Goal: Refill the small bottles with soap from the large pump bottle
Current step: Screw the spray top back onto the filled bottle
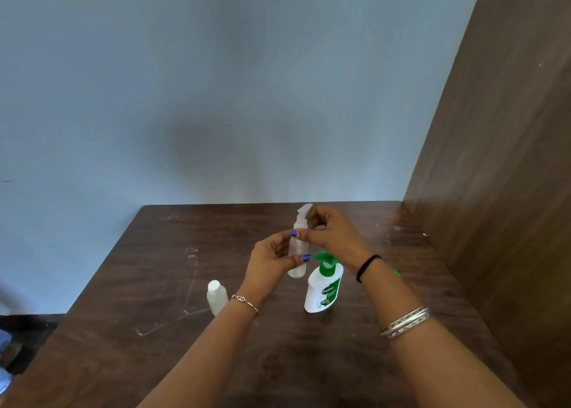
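Observation:
My left hand point(272, 260) grips the body of a small translucent pump bottle point(298, 267), held upright above the table. My right hand point(332, 237) has its fingers closed on that bottle's white pump top point(304, 211). The large white soap bottle point(323, 288) with a green pump head and green label stands on the table just right of the held bottle, below my right wrist. A second small translucent bottle point(217, 296) stands upright on the table beside my left wrist; its lower right part is hidden by my arm.
The dark wooden table point(154, 284) carries white scratch marks at its left and centre. A brown wooden panel point(500, 175) rises along the right edge, a pale blue wall behind. A small green item point(396, 273) peeks out behind my right forearm.

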Tool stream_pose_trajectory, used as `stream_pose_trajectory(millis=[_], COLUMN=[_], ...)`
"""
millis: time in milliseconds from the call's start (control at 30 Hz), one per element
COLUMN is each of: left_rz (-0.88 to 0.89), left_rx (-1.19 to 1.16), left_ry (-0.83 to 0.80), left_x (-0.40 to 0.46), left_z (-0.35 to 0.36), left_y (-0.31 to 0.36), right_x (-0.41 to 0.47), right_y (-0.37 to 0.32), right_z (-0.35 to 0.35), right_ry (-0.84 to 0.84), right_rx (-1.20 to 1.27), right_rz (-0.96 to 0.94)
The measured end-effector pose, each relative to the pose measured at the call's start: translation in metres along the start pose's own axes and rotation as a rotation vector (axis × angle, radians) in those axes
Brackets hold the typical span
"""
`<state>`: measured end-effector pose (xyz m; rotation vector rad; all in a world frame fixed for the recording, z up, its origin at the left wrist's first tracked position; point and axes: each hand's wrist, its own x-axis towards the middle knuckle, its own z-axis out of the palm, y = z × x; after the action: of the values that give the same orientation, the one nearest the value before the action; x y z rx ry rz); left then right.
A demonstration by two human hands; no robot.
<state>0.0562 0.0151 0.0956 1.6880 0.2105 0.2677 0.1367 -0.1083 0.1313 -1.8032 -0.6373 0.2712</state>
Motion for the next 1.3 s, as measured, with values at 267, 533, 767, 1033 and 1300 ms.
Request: stream_pose_trajectory(millis=[267,533,767,1033,1300], left_rz=[0.000,0.024,0.046,0.078,0.108], left_rx=[0.029,-0.004,0.032,0.124,0.108], left_ry=[0.025,0.034,0.072,0.187,0.179], left_x=[0.003,0.001,0.004,0.004,0.004], left_z=[0.001,0.007,0.006,0.006,0.008], left_y=[0.004,0.009,0.011,0.013,0.017], right_x=[0.000,0.000,0.003,0.006,0.008], right_y=[0.007,0.011,0.010,0.009,0.009], right_z=[-0.004,0.010,0.010,0.005,0.004], right_ry=[-0.171,0.002,0.015,-0.085,0.025], right_rx=[0.257,0.450,0.471,0.511,0.437], right_rz=[0.001,0.100,0.022,-0.016,-0.001])
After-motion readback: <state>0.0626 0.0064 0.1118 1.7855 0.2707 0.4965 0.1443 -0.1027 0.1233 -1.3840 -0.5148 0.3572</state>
